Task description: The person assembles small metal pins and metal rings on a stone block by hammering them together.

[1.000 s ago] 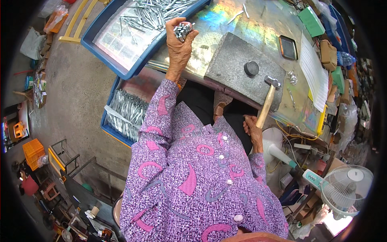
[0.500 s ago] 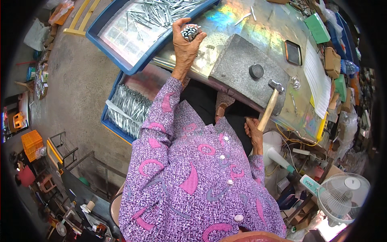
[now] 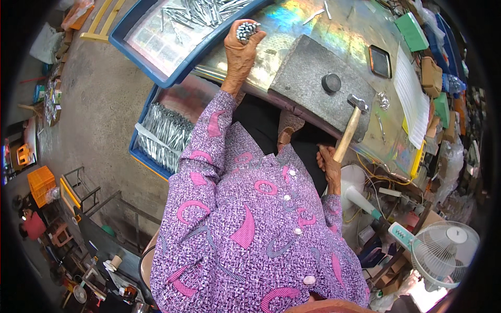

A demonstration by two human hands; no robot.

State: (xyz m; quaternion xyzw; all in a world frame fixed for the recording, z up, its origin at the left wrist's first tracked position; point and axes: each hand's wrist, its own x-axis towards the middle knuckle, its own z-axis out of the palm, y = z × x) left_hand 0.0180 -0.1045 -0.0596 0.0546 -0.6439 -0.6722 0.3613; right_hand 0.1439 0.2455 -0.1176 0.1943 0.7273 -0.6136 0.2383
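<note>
My left hand point(image 3: 241, 52) is raised over the near right edge of the blue tray point(image 3: 175, 78). Its fingers wrap round a bundle of slim silvery metal pieces point(image 3: 246, 32), whose ends face up. More such pieces point(image 3: 206, 11) lie loose inside the tray. A hammer point(image 3: 348, 130) rests with its head on a grey stone block point(image 3: 308, 68), the wooden handle sticking out past the table edge. Beside the handle's end, low by my lap, is my right hand point(image 3: 329, 163) with curled fingers. Whether anything is inside them is hidden.
On the block stands a round black piece point(image 3: 331, 83). A lower blue bin point(image 3: 136, 141) holds packed metal pieces. To the right are a black-rimmed tray point(image 3: 380, 61), a white sheet point(image 3: 412, 94) and yellow cables point(image 3: 386, 180). A fan point(image 3: 443, 250) stands at the lower right.
The bundle in my left hand has tilted, and its ends now sit closer together. My right hand stays near the hammer handle. The whole view has shifted slightly.
</note>
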